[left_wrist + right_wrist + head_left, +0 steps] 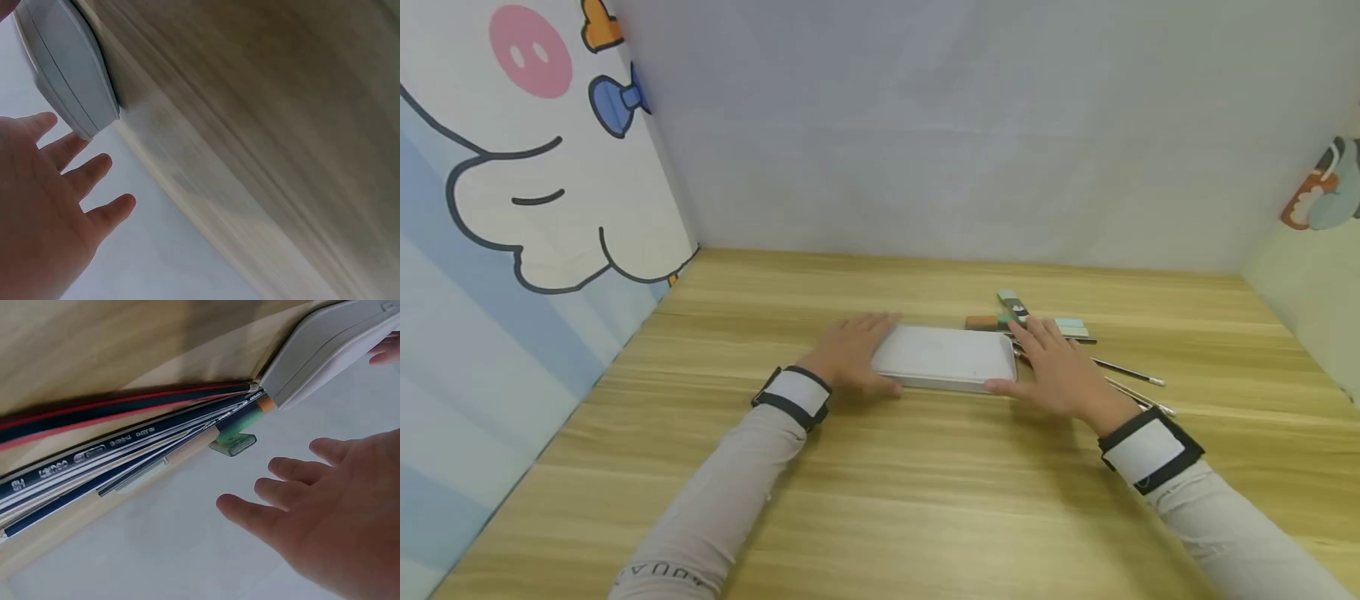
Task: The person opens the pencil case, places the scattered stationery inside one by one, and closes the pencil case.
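A flat white case [946, 357] with rounded corners lies on the wooden table between my two hands. My left hand [848, 357] is at its left end, thumb by the front edge and fingers extended toward the back. In the left wrist view the spread fingers of the left hand [56, 187] are beside one end of the case [69, 62]. At the right end is my right hand [1060, 373], its thumb by the front corner. Its fingers look spread and straight in the right wrist view; whether they touch the case cannot be told.
Several pencils [125, 447] lie to the right of the case, partly under my right hand in the head view. Small orange, green and pale blocks [981, 322] are behind them. A grey-white wall [955, 133] stands at the back, a cartoon-printed panel [550, 217] at the left.
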Demonstrator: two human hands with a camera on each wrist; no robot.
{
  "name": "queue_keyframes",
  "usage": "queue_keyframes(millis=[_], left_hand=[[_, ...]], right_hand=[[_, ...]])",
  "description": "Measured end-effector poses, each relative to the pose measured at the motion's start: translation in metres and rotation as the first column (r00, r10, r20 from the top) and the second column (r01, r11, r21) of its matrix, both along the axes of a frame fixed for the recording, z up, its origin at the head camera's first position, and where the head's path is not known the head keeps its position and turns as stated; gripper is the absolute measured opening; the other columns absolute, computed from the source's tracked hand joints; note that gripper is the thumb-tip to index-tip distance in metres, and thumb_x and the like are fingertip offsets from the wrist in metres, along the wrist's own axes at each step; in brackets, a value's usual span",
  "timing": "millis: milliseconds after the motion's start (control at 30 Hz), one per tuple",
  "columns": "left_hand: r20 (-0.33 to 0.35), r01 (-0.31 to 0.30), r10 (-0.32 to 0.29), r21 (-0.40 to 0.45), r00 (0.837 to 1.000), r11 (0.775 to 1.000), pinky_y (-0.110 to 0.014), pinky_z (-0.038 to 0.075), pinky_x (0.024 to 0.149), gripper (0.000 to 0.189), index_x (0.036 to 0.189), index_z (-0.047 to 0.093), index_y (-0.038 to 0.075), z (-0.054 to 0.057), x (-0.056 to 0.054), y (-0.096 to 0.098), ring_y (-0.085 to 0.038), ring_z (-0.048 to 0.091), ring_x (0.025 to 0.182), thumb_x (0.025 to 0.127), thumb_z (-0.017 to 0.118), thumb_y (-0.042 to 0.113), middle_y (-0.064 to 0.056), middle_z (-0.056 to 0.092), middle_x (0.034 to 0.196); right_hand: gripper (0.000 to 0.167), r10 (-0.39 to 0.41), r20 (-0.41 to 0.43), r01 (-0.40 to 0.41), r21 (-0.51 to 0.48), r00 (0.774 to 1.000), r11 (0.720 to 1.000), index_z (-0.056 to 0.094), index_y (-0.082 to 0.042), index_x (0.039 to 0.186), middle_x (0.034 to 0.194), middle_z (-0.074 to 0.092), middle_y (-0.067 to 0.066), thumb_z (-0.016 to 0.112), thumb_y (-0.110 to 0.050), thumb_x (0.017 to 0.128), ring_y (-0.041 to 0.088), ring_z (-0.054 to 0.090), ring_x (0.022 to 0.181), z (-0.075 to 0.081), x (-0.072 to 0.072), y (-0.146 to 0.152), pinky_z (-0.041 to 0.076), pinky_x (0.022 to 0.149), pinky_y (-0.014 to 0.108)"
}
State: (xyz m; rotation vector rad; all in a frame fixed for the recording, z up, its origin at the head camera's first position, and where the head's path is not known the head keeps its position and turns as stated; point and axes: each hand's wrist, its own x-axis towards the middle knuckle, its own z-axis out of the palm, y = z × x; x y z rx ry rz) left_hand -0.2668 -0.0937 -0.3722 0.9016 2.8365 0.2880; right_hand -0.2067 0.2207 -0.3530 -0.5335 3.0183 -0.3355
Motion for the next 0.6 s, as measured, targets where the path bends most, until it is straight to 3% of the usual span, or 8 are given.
queue_keyframes(millis=[333,467,600], left_hand=[[0.061,-0.002,-0.004,0.098,0.998,0.995,-0.049,0.024,0.132,0.121,0.168,0.015,0.007,-0.012,-0.012,-0.008,-0.036,0.031,0.158,0.08,0.084,0.053,-0.018,0.028,0.171],[0.101,-0.01,-0.006,0.152,0.995,0.988,-0.048,0.025,0.131,0.121,0.167,0.016,0.003,-0.01,-0.012,-0.011,-0.038,0.032,0.157,0.078,0.087,0.044,-0.021,0.028,0.17],[0.147,-0.022,-0.005,0.184,0.989,0.983,-0.048,0.025,0.132,0.118,0.165,0.018,-0.001,-0.007,-0.012,-0.012,-0.039,0.032,0.156,0.078,0.088,0.036,-0.024,0.029,0.169]], right_hand=[[0.099,0.027,0.023,-0.027,-0.003,0.999,1.0,0.029,0.004,0.161,0.166,0.026,0.036,0.064,-0.063,0.096,0.057,0.022,0.154,0.003,-0.009,-0.009,0.028,0.122,0.071],[0.096,0.048,0.015,-0.048,-0.013,0.999,0.999,0.033,0.006,0.159,0.164,0.029,0.036,0.067,-0.06,0.096,0.057,0.025,0.152,0.003,-0.013,-0.012,0.031,0.121,0.072],[0.089,0.09,-0.007,-0.091,-0.037,0.996,0.995,0.04,-0.004,0.158,0.163,0.032,0.035,0.071,-0.058,0.094,0.057,0.03,0.151,0.003,-0.017,-0.015,0.035,0.116,0.075]])
